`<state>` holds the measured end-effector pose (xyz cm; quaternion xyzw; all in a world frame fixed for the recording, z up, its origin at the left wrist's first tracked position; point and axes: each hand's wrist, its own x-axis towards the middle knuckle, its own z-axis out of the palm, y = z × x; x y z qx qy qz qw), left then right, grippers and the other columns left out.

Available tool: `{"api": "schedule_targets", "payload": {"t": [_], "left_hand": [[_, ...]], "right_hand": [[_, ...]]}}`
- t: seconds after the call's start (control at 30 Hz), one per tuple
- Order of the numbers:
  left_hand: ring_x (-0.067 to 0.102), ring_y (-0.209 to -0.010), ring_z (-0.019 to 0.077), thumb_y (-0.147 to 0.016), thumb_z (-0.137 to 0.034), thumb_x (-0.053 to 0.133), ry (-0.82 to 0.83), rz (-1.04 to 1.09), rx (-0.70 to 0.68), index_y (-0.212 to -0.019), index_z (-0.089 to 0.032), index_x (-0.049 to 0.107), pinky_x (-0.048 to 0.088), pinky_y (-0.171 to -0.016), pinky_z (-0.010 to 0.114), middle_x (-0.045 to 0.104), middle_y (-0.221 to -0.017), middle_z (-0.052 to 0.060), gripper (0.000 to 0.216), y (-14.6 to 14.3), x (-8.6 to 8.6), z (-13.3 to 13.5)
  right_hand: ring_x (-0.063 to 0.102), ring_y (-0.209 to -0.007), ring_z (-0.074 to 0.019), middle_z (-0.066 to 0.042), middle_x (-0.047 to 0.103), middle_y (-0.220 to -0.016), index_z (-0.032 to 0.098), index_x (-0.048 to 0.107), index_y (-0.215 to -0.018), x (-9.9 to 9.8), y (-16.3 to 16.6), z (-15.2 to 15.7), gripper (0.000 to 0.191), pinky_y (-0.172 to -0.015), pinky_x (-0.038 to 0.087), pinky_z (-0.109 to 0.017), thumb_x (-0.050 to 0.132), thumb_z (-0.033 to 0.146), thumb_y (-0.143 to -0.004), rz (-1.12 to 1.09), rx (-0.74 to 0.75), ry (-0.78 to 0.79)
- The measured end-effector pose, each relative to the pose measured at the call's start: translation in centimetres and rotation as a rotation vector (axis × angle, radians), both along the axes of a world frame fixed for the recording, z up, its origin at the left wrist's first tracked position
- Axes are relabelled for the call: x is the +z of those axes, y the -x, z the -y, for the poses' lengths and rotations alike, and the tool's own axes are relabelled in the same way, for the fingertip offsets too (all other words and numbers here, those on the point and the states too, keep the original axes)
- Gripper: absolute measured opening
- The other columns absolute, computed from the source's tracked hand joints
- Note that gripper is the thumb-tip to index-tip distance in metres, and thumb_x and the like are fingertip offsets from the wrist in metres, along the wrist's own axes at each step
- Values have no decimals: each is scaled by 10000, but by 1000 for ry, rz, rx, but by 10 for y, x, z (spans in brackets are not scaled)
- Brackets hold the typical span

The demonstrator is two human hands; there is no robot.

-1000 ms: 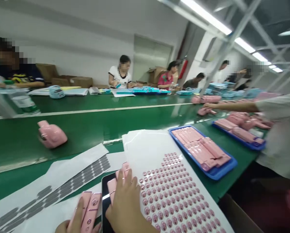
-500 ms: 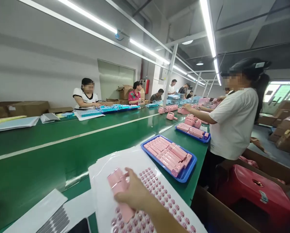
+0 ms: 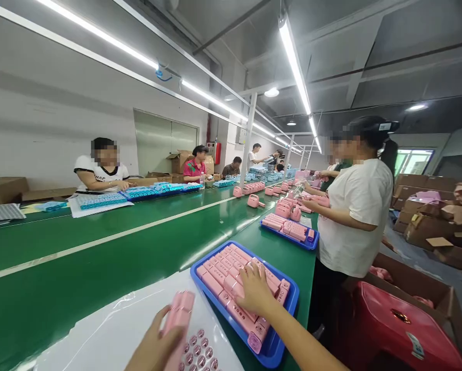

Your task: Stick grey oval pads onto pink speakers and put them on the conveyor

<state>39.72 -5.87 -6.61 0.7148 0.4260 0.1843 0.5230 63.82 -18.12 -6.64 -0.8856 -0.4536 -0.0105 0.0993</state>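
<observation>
**Hands at the sticker sheet and the blue tray**

Nearest, the left hand (image 3: 153, 346) grips a stack of flat pink plastic panels (image 3: 178, 315), held upright over the white sheet of round pink stickers (image 3: 200, 350). Just beyond, the right hand (image 3: 254, 288) rests fingers-down on the pink panels in the shallow blue plastic tray (image 3: 283, 314) — whether it grips one cannot be told. The tray sits on the green worktop (image 3: 99, 268). Farther along stands a person in a white T-shirt (image 3: 355, 216).

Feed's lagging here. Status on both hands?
Left hand grips pink parts over sticker sheet. Right hand rests on pink pieces in blue tray. Nothing blocking.
</observation>
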Motion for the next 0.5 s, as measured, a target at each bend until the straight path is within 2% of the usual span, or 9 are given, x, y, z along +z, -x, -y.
{"api": "schedule_targets", "payload": {"t": [0.07,0.1,0.17,0.23,0.33,0.43,0.5], "left_hand": [[647,-945,264,-845,-401,354,-85,-121,-83,-1321,-119,327,468,-828,375,642,-1065,154,554,-48,8,5],[645,-942,278,-847,-393,338,-181,-186,-132,-1319,-112,337,468,-813,375,640,-1043,159,549,-70,10,9],[621,-970,350,-834,-350,365,-299,-275,-123,-1340,-63,318,450,-816,436,594,-1084,224,584,-105,9,20],[608,-956,402,-821,-301,407,-371,-317,-100,-1371,-17,284,436,-807,490,504,-1180,297,631,-130,5,33],[573,-1017,397,-832,-258,439,-452,-327,-128,-1376,20,303,445,-814,473,403,-1285,339,626,-150,3,50],[452,-1175,413,-849,-278,449,-475,-303,-157,-1304,85,391,435,-872,455,396,-1300,356,585,-157,8,57],[464,-1168,417,-850,-288,456,-443,-281,-166,-1278,133,386,436,-882,461,409,-1271,384,604,-158,13,57]], "right_hand": [[27,-1397,-416,-181,310,-1483,161,403,-1361,-4,-4,3,759,-1063,-72,-638,644,471,-712,-8,-27,14],[-1,-1390,-446,-188,259,-1509,167,383,-1379,-6,-7,4,786,-1039,-69,-675,637,475,-702,-25,-53,23],[-3,-1377,-484,-176,175,-1542,178,335,-1410,-10,-13,6,819,-1010,4,-728,620,456,-695,-60,-104,41],[5,-1381,-474,-154,139,-1554,155,262,-1441,-13,-18,7,858,-1022,59,-718,593,444,-705,-76,-129,52],[4,-1394,-433,-118,139,-1557,133,207,-1458,-15,-21,10,831,-1056,76,-675,498,506,-775,-69,-111,66],[27,-1396,-422,-106,146,-1555,153,233,-1454,-15,-25,12,736,-1057,89,-672,345,560,-852,-50,-87,78],[50,-1394,-420,-108,150,-1552,158,244,-1451,-19,-30,12,708,-1057,101,-669,283,568,-875,-37,-88,81]]}}
